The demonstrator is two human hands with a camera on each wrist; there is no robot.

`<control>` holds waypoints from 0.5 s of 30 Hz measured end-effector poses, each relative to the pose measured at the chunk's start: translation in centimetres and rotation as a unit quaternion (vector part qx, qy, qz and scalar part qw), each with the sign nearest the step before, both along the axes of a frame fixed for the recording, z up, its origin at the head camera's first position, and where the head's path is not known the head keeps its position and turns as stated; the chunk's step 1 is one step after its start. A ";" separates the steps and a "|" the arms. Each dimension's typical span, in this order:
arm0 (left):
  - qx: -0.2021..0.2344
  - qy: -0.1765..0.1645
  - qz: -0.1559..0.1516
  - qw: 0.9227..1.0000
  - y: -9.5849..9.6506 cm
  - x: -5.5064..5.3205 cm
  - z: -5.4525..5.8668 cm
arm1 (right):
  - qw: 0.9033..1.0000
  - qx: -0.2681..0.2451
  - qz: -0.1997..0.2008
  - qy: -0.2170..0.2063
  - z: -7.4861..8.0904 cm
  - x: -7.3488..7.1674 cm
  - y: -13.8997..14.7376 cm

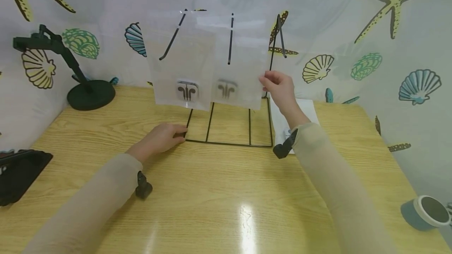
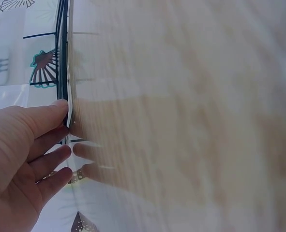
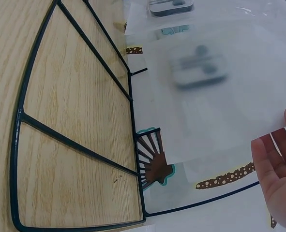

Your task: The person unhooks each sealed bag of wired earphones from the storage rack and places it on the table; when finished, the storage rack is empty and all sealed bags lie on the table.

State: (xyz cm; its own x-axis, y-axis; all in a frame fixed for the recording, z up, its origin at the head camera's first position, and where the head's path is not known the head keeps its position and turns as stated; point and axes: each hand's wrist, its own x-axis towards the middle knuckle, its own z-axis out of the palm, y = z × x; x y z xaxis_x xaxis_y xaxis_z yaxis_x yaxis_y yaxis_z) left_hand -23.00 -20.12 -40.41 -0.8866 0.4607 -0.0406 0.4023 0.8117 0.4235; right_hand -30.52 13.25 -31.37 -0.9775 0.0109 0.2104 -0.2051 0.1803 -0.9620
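Two clear plastic bags, a left one (image 1: 166, 77) and a right one (image 1: 243, 85), hang from the prongs of a black wire display rack (image 1: 229, 143). Each bag contains a case of earphones, the left case (image 1: 187, 90) sharper to the eye than the right case (image 1: 226, 89). My right hand (image 1: 281, 89) pinches the right edge of the right bag between thumb and fingertips. Low at the rack's front left corner, my left hand (image 1: 163, 137) holds the base wire with its fingertips. The wires run past its thumb in the left wrist view.
A white sheet (image 1: 307, 109) lies beside the rack on the right. At the back left stands a dark stand with a round base (image 1: 91, 95). A black object (image 1: 24, 175) is at the left edge, a blue-and-white cup (image 1: 416, 214) at the right. A shell-patterned cloth backs the table.
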 end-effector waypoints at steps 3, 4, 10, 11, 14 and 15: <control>-0.002 0.000 0.001 1.000 0.0 -0.1 -0.1 | 1.000 -0.005 -0.004 0.005 0.1 0.3 0.1; -0.003 0.000 0.002 1.000 0.0 -0.1 -0.1 | 1.000 -0.006 -0.007 0.008 0.1 0.4 0.1; -0.001 0.001 0.001 1.000 0.0 0.0 -0.1 | 0.999 -0.007 -0.030 0.018 0.1 1.1 0.3; 0.000 0.001 0.001 1.000 0.0 0.0 -0.1 | 0.999 -0.006 -0.034 0.020 0.1 1.2 0.3; 0.000 0.007 -0.001 1.000 0.1 0.0 -0.1 | 0.999 -0.006 -0.038 0.027 0.2 1.5 0.3; 0.000 0.007 0.000 1.000 0.1 0.0 -0.1 | 0.999 -0.008 -0.037 0.028 0.3 1.6 0.3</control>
